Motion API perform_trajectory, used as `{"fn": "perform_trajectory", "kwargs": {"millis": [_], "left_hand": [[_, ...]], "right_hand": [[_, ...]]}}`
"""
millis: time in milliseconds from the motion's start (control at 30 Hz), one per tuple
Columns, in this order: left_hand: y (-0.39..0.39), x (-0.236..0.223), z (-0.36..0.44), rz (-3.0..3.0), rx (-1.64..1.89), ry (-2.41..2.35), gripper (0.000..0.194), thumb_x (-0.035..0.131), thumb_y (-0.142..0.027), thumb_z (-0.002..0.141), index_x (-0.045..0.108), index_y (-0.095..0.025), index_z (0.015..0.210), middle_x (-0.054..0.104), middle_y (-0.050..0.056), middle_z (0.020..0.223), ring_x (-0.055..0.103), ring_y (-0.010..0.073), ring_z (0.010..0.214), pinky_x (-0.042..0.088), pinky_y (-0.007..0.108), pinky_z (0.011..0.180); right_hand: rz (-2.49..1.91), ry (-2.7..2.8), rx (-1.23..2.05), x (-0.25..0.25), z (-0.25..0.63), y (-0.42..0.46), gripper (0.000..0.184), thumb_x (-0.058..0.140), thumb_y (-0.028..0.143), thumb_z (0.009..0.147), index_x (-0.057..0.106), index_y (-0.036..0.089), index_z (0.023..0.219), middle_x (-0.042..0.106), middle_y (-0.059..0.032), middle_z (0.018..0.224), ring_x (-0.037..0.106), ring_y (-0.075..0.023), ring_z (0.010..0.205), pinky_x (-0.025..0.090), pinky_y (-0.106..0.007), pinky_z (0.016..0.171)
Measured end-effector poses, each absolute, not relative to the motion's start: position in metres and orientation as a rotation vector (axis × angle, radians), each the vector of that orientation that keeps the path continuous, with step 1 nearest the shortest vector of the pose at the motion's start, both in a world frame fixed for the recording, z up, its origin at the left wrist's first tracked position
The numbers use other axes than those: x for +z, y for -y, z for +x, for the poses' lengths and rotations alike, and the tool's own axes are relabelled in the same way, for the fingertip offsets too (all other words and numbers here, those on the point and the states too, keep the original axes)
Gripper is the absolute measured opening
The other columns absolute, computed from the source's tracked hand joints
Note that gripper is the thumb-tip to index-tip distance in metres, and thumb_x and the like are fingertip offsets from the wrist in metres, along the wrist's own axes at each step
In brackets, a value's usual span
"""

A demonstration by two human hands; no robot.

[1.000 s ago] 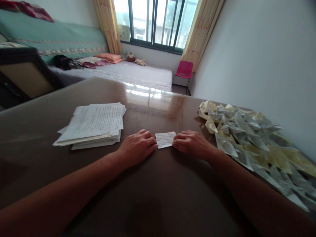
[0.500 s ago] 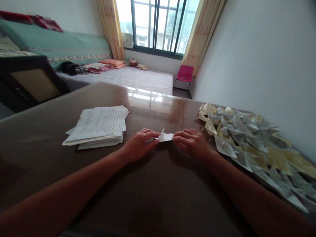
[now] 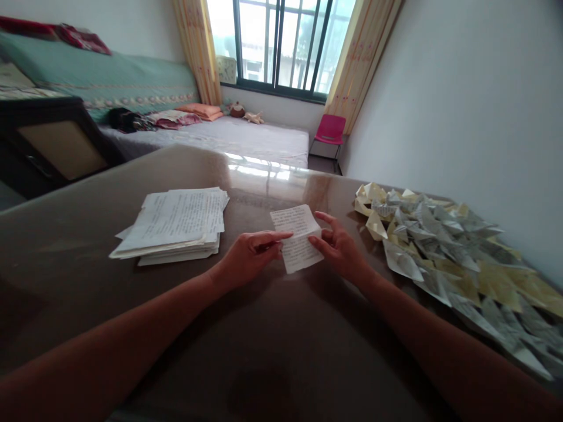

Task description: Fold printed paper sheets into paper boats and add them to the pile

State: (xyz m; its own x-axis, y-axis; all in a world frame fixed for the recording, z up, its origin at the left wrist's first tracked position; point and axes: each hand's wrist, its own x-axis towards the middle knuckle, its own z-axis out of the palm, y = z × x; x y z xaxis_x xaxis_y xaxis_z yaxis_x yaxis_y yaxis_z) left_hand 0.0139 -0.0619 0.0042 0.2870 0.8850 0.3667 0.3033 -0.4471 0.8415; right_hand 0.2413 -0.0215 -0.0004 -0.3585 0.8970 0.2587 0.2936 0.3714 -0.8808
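A small sheet of paper with handwriting (image 3: 299,225) is spread out between my hands, a crease running across its middle. My left hand (image 3: 253,252) is at its left edge, index finger stretched over the sheet and thumb close below. On the other side, my right hand (image 3: 338,243) grips the right edge, its thumb over the paper and its index finger raised. The undersides of the fingers are hidden. To the left lies a stack of written paper sheets (image 3: 176,220). Many folded paper pieces (image 3: 435,234), white and yellowish, are heaped at the right.
The brown glossy table (image 3: 259,340) reflects the window (image 3: 285,47). Beyond its far edge are a bed (image 3: 264,138) and a pink chair (image 3: 329,129). A dark cabinet (image 3: 57,140) stands at the left, and a white wall (image 3: 461,99) runs along the right.
The paper, folded up small between my fingertips before, is now opened out flat with its writing showing. My right index finger has lifted and both hands have shifted slightly.
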Motion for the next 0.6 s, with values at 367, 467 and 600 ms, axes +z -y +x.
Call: {"fn": "perform_trajectory", "kwargs": {"millis": [367, 467, 600], "left_hand": [[0.055, -0.007, 0.008, 2.914, 0.788, -1.291, 0.021, 0.053, -0.034, 0.091, 0.070, -0.031, 0.102, 0.062, 0.003, 0.096, 0.053, 0.0163, 0.090, 0.048, 0.024, 0.068], [0.057, -0.009, 0.013, 2.975, 0.700, -1.261, 0.023, 0.048, -0.034, 0.094, 0.070, -0.029, 0.096, 0.064, 0.001, 0.099, 0.053, 0.0155, 0.094, 0.047, 0.023, 0.069], [0.059, -0.011, 0.018, 2.937, 0.664, -1.313, 0.025, 0.045, -0.034, 0.095, 0.070, -0.028, 0.095, 0.067, 0.000, 0.096, 0.055, 0.0147, 0.091, 0.046, 0.023, 0.066]], "right_hand": [[-1.211, 1.929, 1.143, -0.014, 0.248, 0.009, 0.043, 0.057, 0.043, 0.084, 0.052, 0.017, 0.118, 0.065, -0.0025, 0.077, 0.057, -0.0128, 0.059, 0.043, -0.023, 0.051], [-1.203, 2.148, 0.654, -0.008, 0.255, 0.008, 0.037, 0.059, 0.042, 0.084, 0.059, 0.019, 0.113, 0.063, -0.0084, 0.101, 0.059, -0.0150, 0.072, 0.048, -0.029, 0.063], [-0.916, 2.465, 0.347, 0.006, 0.257, 0.016, 0.050, 0.072, 0.051, 0.072, 0.061, 0.022, 0.111, 0.060, -0.0098, 0.113, 0.056, -0.0225, 0.098, 0.047, -0.035, 0.082]]}}
